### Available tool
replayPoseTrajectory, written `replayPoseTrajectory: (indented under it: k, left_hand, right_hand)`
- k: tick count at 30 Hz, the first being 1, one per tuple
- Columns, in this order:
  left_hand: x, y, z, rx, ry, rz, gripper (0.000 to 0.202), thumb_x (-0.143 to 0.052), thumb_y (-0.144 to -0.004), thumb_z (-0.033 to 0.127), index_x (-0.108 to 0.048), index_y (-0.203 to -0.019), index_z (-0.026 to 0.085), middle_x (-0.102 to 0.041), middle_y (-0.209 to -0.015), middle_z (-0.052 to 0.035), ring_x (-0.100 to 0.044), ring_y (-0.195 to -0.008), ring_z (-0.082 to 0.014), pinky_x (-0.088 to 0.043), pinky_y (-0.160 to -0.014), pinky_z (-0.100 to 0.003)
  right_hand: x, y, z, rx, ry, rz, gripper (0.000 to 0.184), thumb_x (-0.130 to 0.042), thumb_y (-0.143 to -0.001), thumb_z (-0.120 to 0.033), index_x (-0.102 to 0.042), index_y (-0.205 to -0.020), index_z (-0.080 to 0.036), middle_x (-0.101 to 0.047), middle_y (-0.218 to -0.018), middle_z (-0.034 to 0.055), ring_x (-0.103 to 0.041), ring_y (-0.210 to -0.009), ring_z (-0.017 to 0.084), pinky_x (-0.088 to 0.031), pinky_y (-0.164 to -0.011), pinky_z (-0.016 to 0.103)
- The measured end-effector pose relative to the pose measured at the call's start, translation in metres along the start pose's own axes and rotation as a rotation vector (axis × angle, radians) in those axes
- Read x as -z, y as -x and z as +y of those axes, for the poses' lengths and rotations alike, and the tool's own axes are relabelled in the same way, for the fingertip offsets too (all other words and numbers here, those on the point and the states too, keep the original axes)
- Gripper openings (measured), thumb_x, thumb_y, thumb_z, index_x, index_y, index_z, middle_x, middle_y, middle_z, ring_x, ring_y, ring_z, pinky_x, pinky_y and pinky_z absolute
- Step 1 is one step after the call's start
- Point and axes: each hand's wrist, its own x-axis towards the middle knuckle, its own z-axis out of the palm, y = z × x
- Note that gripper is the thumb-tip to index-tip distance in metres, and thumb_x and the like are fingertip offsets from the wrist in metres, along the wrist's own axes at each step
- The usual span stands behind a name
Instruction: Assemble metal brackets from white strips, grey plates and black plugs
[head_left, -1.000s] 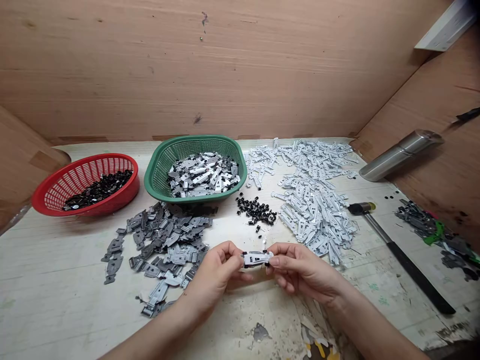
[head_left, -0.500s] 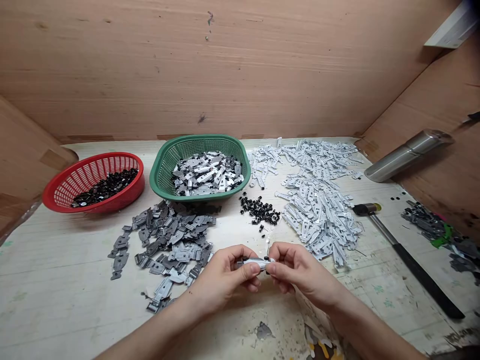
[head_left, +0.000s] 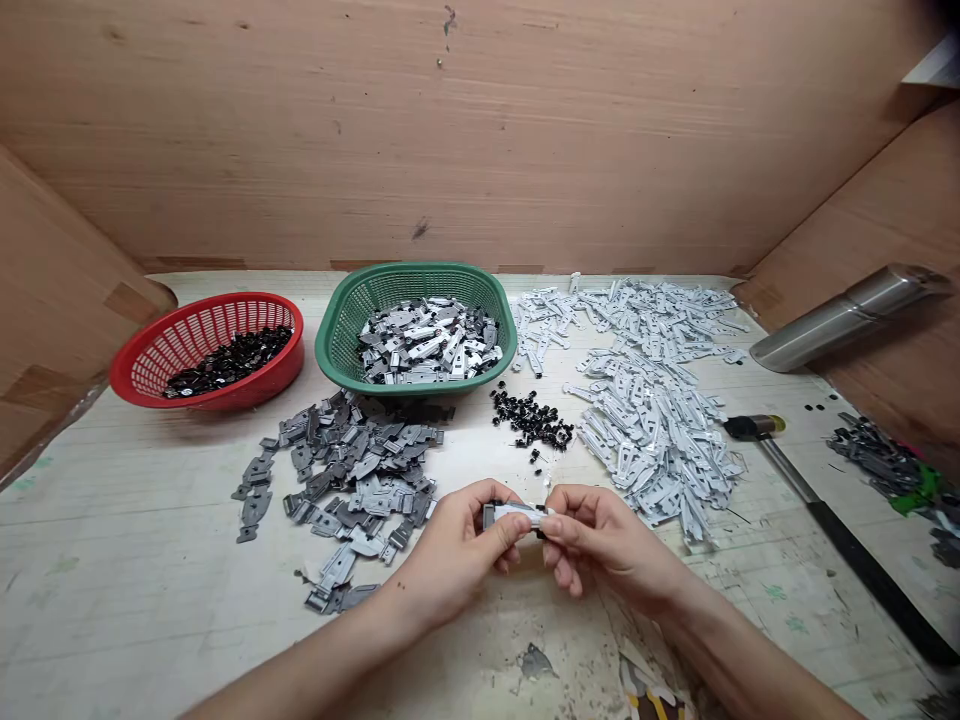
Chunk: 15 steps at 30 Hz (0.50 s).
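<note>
Between both hands is a small grey-and-white plastic part [head_left: 517,513], held low over the table. My left hand [head_left: 480,535] is closed around its left end, thumb on top. The fingers of my right hand [head_left: 589,535] pinch its right end, and the fingertips hide that end. Left of my left hand lies a pile of flat grey plastic pieces [head_left: 367,470]. Just beyond the hands are small black pieces [head_left: 532,418]. To the right spreads a big heap of white plastic pieces [head_left: 652,430].
A green basket [head_left: 330,345] holds grey-and-white parts, and a red basket [head_left: 142,370] holds black round pieces. At right lie a black-handled hammer [head_left: 847,540], a steel flask [head_left: 840,320] and a pile of dark scraps [head_left: 877,460]. Wooden panels [head_left: 480,140] enclose the table.
The view has shifted slightly, so the scene sits further right. Both hands keep the part; it is turned a little and its white face shows more.
</note>
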Motion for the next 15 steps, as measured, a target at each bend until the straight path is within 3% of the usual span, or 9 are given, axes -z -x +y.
replayPoseTrajectory:
  k: [2,4,10,13,15]
  left_hand:
    - [0.002,0.000,0.000,0.035,0.074,-0.020,0.025,-0.061,-0.076,0.039,-0.056,-0.082,0.015,-0.053,-0.060,0.0026,-0.048,-0.053,-0.0098,-0.039,-0.053,-0.021]
    - [0.004,0.000,0.001,0.050,0.143,-0.039,0.025,-0.062,-0.077,0.039,-0.056,-0.083,0.015,-0.052,-0.059,0.0032,-0.047,-0.054,-0.0085,-0.039,-0.053,-0.020]
    - [0.006,0.000,0.000,0.099,0.259,-0.130,0.023,-0.065,-0.076,0.036,-0.058,-0.079,0.014,-0.052,-0.063,0.0030,-0.046,-0.051,-0.0053,-0.037,-0.049,-0.017]
    - [0.004,0.002,0.001,0.178,0.286,-0.176,0.023,-0.061,-0.077,0.037,-0.056,-0.076,0.014,-0.052,-0.062,0.0019,-0.045,-0.049,-0.0058,-0.035,-0.046,-0.017]
    - [0.001,0.005,0.003,0.125,0.203,-0.147,0.021,-0.056,-0.080,0.037,-0.056,-0.079,0.016,-0.054,-0.066,-0.0001,-0.050,-0.054,-0.0094,-0.038,-0.049,-0.020]
  right_hand:
    - [0.005,0.001,-0.006,0.022,0.089,-0.031,0.025,-0.063,-0.080,-0.039,-0.054,-0.081,-0.015,-0.063,-0.069,0.0029,-0.060,-0.056,0.012,-0.050,-0.052,0.023]
    - [0.008,0.005,-0.014,0.168,0.308,0.002,0.022,-0.063,-0.081,-0.033,-0.056,-0.094,-0.017,-0.062,-0.082,0.0046,-0.061,-0.069,0.013,-0.052,-0.063,0.027]
    - [0.006,0.018,-0.022,0.924,1.141,0.098,0.038,-0.056,-0.081,-0.006,-0.053,-0.116,-0.022,-0.057,-0.100,0.0092,-0.056,-0.089,0.019,-0.048,-0.073,0.032]
    - [0.001,0.020,-0.020,1.060,1.340,0.057,0.042,-0.053,-0.082,-0.002,-0.051,-0.121,-0.018,-0.061,-0.099,0.0122,-0.056,-0.086,0.020,-0.047,-0.070,0.033]
    - [-0.003,0.020,-0.017,1.066,1.347,0.060,0.038,-0.051,-0.083,-0.002,-0.051,-0.118,-0.015,-0.063,-0.093,0.0122,-0.058,-0.082,0.020,-0.048,-0.068,0.032]
